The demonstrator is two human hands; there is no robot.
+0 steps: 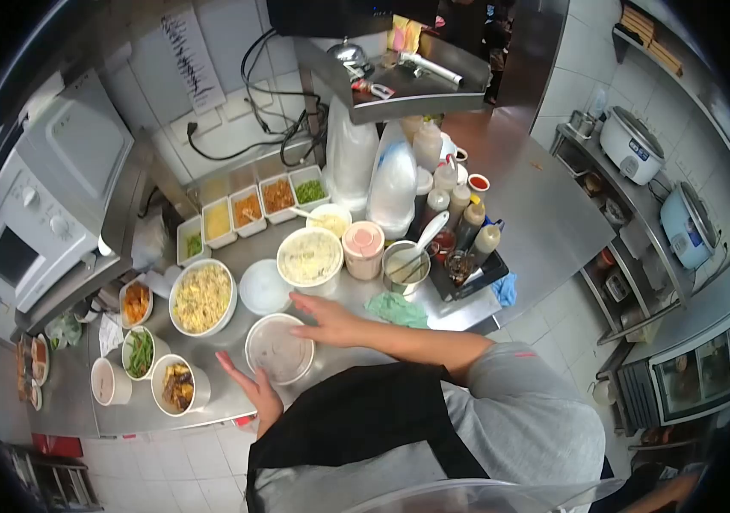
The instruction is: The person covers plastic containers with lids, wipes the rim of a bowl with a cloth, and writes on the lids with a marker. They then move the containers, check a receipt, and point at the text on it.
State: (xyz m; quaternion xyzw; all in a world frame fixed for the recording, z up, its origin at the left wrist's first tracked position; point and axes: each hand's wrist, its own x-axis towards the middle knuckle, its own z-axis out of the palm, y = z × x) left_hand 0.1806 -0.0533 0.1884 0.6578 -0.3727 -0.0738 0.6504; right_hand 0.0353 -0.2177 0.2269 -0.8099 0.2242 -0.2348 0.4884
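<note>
A round white bowl (272, 342) with a clear lid over it sits near the front edge of the steel counter. My right hand (329, 322) is at its far right side, fingers stretched out and the thumb lying over the rim. On the near left side my left hand (254, 389) stands on edge, fingers straight and apart, close beside the bowl. Neither hand grips anything. Just behind lies a translucent round lid (265, 287). A tub of pale, creamy food (308, 256) stands behind my right hand, with a pink-filled lidded container (363, 250) to its right.
To the left stand a bowl of yellow noodle-like food (202, 297), a cup of green vegetables (139, 352) and a tub of browned pieces (178, 386). Topping trays (249, 209) line the back. On the right are a pot with a ladle (406, 267), a green cloth (397, 309) and sauce bottles (472, 224).
</note>
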